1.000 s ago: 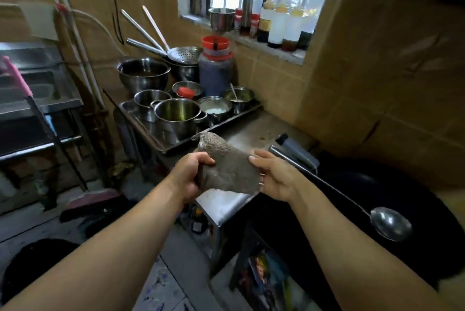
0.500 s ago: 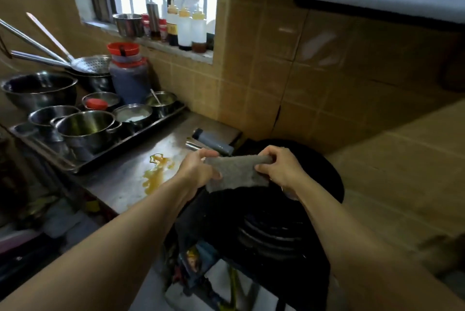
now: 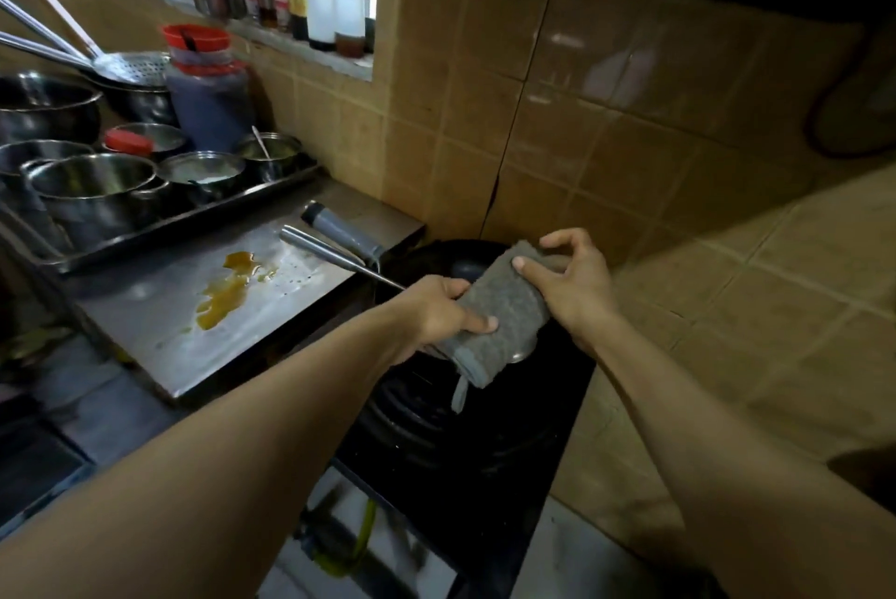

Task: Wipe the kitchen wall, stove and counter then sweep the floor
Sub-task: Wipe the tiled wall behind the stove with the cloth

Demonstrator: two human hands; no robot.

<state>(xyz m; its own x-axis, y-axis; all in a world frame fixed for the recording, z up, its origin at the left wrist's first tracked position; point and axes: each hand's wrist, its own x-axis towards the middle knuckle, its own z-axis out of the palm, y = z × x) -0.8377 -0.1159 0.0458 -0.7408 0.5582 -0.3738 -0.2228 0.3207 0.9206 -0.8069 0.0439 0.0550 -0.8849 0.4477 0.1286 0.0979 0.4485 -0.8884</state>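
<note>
A grey cloth (image 3: 504,312), folded over, hangs in the air above the black stove (image 3: 451,424). My left hand (image 3: 439,314) grips its lower end and my right hand (image 3: 569,280) pinches its upper end with thumb and fingers. The steel counter (image 3: 160,307) lies to the left and carries a yellow-orange spill (image 3: 228,288). The tan tiled wall (image 3: 606,123) rises behind the stove, with a dark crack running down it.
A tray (image 3: 184,220) of steel pots and bowls fills the counter's back left, beside a red-lidded jug (image 3: 206,84). A ladle handle (image 3: 334,254) and a grey tube lie near the stove. Bottles (image 3: 334,1) line the window sill. A tiled ledge (image 3: 756,331) extends to the right.
The view has swung right from the pots to the stove and wall. Both hands carried the cloth along and folded it from a flat spread into a narrower bundle.
</note>
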